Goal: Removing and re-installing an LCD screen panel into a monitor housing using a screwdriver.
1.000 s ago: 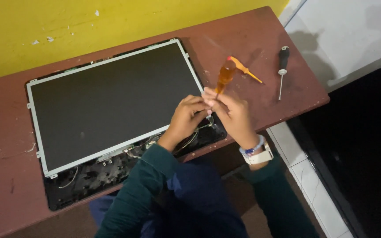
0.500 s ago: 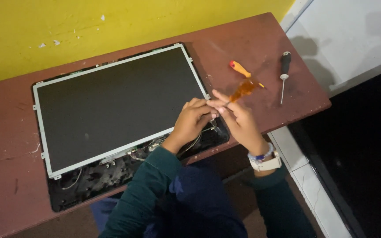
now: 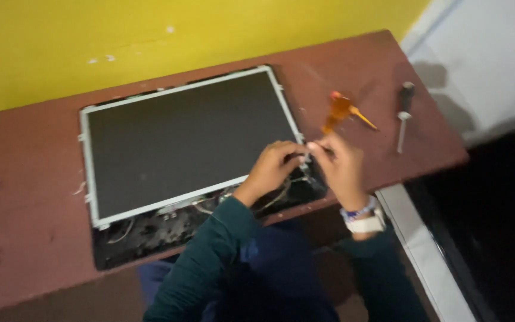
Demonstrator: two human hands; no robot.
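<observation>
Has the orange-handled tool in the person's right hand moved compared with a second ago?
Yes. The orange-handled tool in the right hand has swung away from the screen panel, toward the black-handled screwdriver lying on the table.

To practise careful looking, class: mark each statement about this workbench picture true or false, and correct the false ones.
1. The screen panel lies flat on the brown table. True.
2. The right hand holds the black screwdriver. False: it lies alone on the table, right of the hands.
3. Both hands meet at the panel's lower right corner. True: the left hand and the right hand are fingertip to fingertip there.
4. The wall behind the table is blue. False: it is yellow.
5. An orange-handled screwdriver lies between the panel and the black screwdriver. True.
</observation>
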